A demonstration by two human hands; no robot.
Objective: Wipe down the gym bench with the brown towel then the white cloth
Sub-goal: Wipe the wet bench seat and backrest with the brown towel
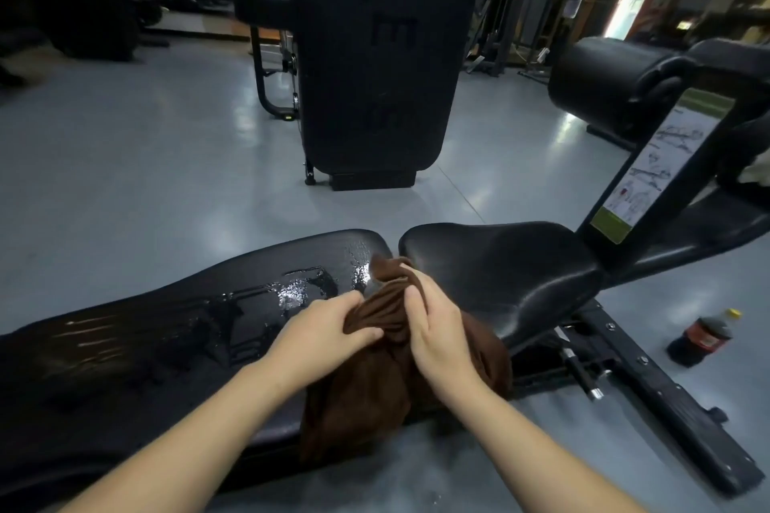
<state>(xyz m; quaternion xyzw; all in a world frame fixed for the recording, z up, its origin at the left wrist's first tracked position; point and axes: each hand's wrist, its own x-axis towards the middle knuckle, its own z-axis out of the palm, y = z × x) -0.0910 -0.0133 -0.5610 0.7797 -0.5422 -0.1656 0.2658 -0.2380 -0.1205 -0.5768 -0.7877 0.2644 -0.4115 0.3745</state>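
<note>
A black gym bench [175, 329] stretches across the view, its long pad on the left wet and glistening, its seat pad [500, 262] on the right. The brown towel [375, 379] lies bunched over the gap between the two pads and hangs down the near side. My left hand [329, 329] grips a fold of the towel from the left. My right hand [433, 325] grips it from the right, fingers curled into the cloth. A bit of white cloth [760, 171] shows at the far right edge, on the bench frame.
A cola bottle [704, 335] stands on the grey floor at the right, beside the bench's black base rail [650, 396]. An instruction placard [654, 167] is fixed to the upright. A tall black machine housing [375, 54] stands ahead, and a padded roller [612, 79] at right.
</note>
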